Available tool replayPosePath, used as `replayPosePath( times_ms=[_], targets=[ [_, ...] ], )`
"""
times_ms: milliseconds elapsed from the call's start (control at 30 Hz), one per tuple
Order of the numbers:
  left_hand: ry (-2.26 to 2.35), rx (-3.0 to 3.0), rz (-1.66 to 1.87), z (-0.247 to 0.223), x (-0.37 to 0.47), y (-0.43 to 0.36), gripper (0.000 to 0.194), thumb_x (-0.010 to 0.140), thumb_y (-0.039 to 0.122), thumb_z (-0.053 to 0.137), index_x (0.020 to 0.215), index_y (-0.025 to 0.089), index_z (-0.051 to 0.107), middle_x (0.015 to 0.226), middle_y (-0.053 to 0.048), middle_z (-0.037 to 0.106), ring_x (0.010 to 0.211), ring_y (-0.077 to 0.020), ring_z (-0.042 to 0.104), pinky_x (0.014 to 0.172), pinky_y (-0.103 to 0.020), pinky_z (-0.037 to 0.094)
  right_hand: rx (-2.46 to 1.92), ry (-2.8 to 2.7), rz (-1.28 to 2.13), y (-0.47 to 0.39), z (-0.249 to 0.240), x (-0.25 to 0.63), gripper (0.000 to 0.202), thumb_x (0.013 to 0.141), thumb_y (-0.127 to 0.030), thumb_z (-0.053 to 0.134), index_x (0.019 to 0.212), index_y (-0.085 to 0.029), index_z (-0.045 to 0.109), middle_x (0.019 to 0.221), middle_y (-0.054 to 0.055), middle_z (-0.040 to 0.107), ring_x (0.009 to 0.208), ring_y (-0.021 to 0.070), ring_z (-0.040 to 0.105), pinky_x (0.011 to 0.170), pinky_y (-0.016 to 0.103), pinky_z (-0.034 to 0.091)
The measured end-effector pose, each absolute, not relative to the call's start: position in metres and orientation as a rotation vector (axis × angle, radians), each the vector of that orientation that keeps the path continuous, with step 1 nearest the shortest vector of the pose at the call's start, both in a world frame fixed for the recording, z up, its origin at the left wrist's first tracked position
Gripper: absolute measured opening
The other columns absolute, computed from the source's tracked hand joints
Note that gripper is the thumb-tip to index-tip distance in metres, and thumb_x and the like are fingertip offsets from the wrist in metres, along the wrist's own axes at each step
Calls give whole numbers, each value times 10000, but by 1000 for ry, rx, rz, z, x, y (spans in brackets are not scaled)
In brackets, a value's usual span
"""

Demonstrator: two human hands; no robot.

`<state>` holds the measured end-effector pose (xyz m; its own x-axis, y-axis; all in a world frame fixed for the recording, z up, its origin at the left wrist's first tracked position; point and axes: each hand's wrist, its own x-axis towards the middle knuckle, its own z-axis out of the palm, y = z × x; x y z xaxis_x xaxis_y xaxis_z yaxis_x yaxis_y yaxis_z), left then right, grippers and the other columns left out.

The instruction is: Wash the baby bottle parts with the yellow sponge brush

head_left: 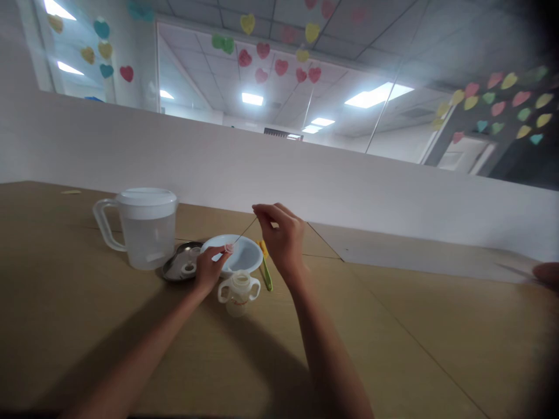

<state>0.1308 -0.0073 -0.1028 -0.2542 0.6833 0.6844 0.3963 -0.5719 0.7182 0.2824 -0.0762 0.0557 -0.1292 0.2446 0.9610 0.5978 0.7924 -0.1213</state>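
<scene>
Over the front left rim of a white bowl point(247, 256), my left hand point(210, 269) pinches a small pinkish piece point(228, 248). A thin dark rod point(245, 230) slants from that piece up to the fingertips of my right hand point(282, 233), which is closed on its upper end behind the bowl's right side. A clear bottle with two white handles point(239, 295) stands upright and uncapped in front of the bowl. Right of the bowl lies a brush with a green handle point(266, 275) and a yellow head.
A lidded clear pitcher point(151, 235) stands at the left. Between it and the bowl is a metal tray point(168, 271) holding a white ring-shaped part point(188, 268). A white wall rises behind the table. Part of another person's hand point(547, 273) shows at the right edge.
</scene>
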Motion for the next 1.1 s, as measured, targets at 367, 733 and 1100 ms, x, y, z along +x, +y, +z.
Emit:
replayPosePath(
  times_ms=[367,733,1100],
  targets=[
    [1289,1826,1970,-103,130,-8,209,752,392,612,795,216,716,799,-32,718,775,-190,648,739,-315,493,-662,-1668,-278,-73,58,286,147,835,-154,559,807,-181,700,695,9,654,605,98,591,581,208,463],
    [1298,1832,1957,-98,132,-12,183,765,354,595,793,216,710,818,-26,716,801,-181,639,759,-311,488,-706,-1959,-124,-66,41,267,211,785,-47,560,781,-188,716,740,2,707,639,99,622,592,189,439],
    [1257,1868,2010,-99,134,-12,229,769,391,615,771,180,705,758,-54,698,728,-180,629,676,-298,478,-947,-2164,-76,-41,22,259,255,714,-27,576,803,-197,744,799,25,729,725,135,659,657,205,441]
  ],
)
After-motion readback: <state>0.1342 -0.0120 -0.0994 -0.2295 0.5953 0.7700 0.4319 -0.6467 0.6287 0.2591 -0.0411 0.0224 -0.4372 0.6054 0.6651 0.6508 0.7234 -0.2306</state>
